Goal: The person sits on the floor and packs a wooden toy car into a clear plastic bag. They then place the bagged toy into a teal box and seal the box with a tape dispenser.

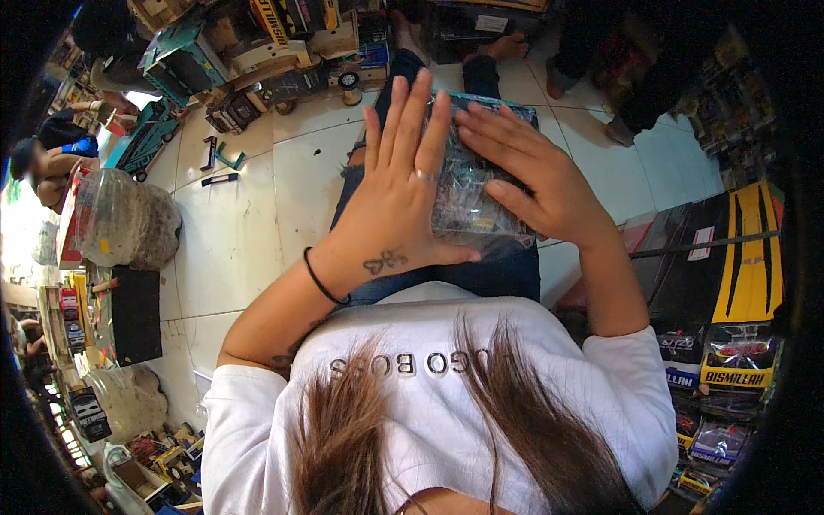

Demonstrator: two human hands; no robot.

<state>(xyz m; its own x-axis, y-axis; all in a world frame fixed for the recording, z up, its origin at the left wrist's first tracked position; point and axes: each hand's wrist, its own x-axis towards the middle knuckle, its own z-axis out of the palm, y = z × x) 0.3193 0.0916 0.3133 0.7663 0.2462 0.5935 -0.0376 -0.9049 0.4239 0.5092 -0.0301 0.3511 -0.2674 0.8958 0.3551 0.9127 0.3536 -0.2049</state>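
A box-shaped package (pixel 481 197) in shiny clear plastic, with a teal edge at its far side, rests on my lap. My left hand (pixel 403 176), with a ring and a black band at the wrist, is stretched flat over its left side. Its fingers point away from me and its thumb reaches right, along the package's near edge. Over the right side lies my right hand (pixel 541 176), fingers extended toward the far left. Neither hand grips anything. Whether the palms press on the plastic or hover just above it, I cannot tell. What is inside the package is blurred by reflections.
Toy trucks in wood and teal (pixel 184 64) stand at the far left. Small dark and teal pieces (pixel 221 159) lie on the tiled floor (pixel 227 227). Plastic-wrapped bundles (pixel 129 219) sit at left; boxed toy vehicles (pixel 738 360) are stacked at right. Other people's feet (pixel 506 47) show ahead.
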